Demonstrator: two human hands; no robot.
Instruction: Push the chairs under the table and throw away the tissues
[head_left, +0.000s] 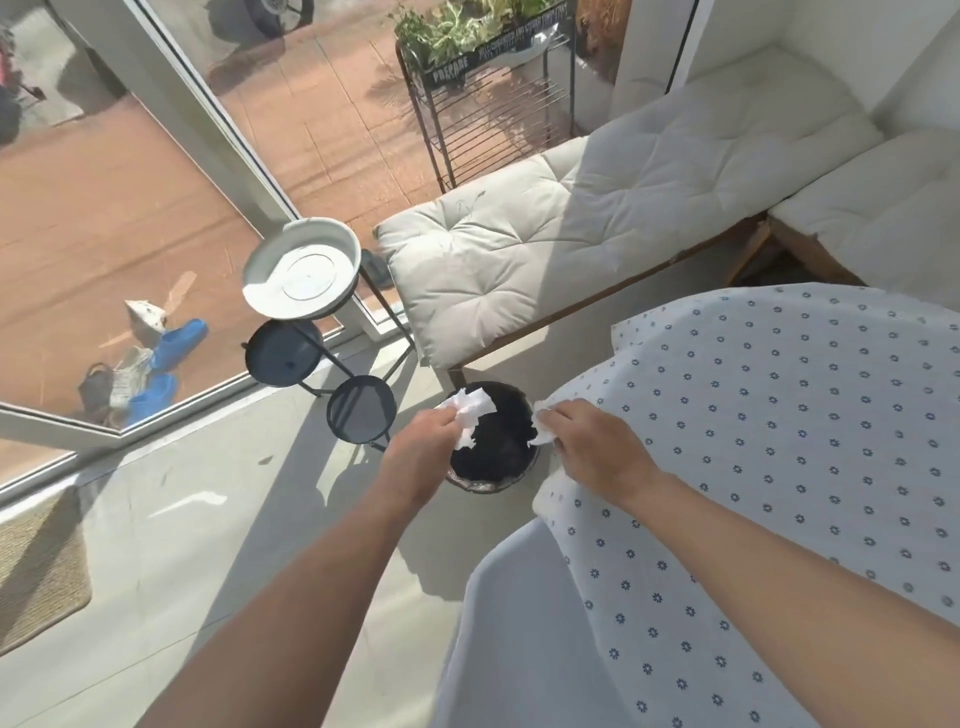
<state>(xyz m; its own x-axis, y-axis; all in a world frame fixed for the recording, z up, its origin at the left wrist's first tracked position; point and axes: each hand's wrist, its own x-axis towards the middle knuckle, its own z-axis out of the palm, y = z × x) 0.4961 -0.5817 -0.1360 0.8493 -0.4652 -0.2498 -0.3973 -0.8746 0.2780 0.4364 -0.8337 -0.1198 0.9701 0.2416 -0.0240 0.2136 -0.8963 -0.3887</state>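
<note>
Both hands reach out over a small round bin (493, 457) that stands on the pale floor (208, 545) at the foot of a cushioned bench (545, 234). The bin is lined dark inside and its mouth is open to the camera.

The left hand (423, 447) is pinched narrow around a crumpled white tissue (470, 415), which hangs from the fingertips over the left part of the bin's mouth. The right hand (597, 447) is likewise closed on a second tissue (540, 428), smaller and partly hidden by the fingers, held at the bin's right rim. Neither tissue touches the dark lining as far as can be seen.

The right forearm lies across the counter (805, 467), which is covered with a white cloth dotted with small blue flowers; its edge sits just beside the bin. A pale rounded chair back (519, 623) shows at the bottom, close against the counter's edge.

To the left of the bin stands a black metal plant stand (322, 343) with three round trays at different heights, the highest one white. Beyond it a glass door looks out on a reddish paved yard where a pair of blue clogs (166, 358) lies
</note>
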